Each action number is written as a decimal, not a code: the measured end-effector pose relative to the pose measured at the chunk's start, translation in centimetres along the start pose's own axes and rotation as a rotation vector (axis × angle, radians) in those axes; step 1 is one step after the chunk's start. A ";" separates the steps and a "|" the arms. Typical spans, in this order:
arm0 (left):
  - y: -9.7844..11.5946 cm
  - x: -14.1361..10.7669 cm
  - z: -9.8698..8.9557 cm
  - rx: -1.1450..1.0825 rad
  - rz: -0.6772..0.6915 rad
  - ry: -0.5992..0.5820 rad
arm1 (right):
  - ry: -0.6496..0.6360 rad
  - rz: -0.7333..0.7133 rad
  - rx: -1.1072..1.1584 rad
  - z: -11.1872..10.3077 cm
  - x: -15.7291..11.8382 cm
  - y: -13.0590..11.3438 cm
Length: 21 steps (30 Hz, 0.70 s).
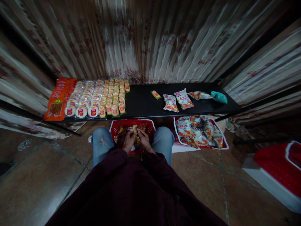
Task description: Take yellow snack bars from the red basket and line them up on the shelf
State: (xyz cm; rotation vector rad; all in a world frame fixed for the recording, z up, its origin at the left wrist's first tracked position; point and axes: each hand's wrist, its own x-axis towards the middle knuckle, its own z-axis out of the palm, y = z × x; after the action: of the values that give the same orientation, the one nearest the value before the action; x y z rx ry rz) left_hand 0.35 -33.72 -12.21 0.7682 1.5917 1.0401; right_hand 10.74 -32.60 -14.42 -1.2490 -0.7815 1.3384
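Between my knees, over a red basket (112,127), my two hands meet around a small yellow wrapped snack (134,128). My left hand (129,140) grips it with closed fingers. Pressed up against its right side, my right hand (143,138) is pinched too; whether it also holds the snack or just its wrapper edge is too small to tell. More packets lie in the basket under my hands, partly hidden by them. Directly beyond, similar yellow wrapped snacks (115,97) stand in tight rows on a black shelf (141,103).
Left of the yellow rows are round white wrapped snacks (82,102) and orange packets (58,100). Rightward lie one loose yellow snack (155,94), striped snack bags (183,99) and a green packet (219,97). A second basket (227,145) holds bags; another red basket (277,163) stands far right. Curtains (145,40) hang behind.
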 end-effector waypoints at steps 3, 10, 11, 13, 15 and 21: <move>0.0 0.0 0.2 0.002 0.030 0.009 | -0.033 -0.002 -0.020 -0.1 0.0 -0.1; 0.7 -0.1 0.2 -0.023 -0.020 0.033 | -0.055 -0.013 -0.069 -0.1 0.0 0.0; 0.8 -0.1 0.1 -0.043 -0.036 0.035 | -0.057 -0.012 -0.070 -0.1 0.0 0.0; 0.8 -0.2 0.0 -0.104 -0.077 0.018 | -0.066 -0.015 -0.063 0.1 -0.1 0.0; 0.8 -0.3 0.0 -0.183 -0.123 -0.011 | -0.079 -0.025 -0.060 0.2 -0.2 0.0; 0.8 -0.2 0.0 -0.266 -0.203 -0.008 | -0.035 0.007 -0.038 0.3 -0.4 0.0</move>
State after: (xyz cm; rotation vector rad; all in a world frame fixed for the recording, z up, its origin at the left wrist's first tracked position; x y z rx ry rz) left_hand 0.35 -33.56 -11.45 0.4213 1.4538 1.0705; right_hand 10.42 -32.97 -14.30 -1.2618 -0.8315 1.3594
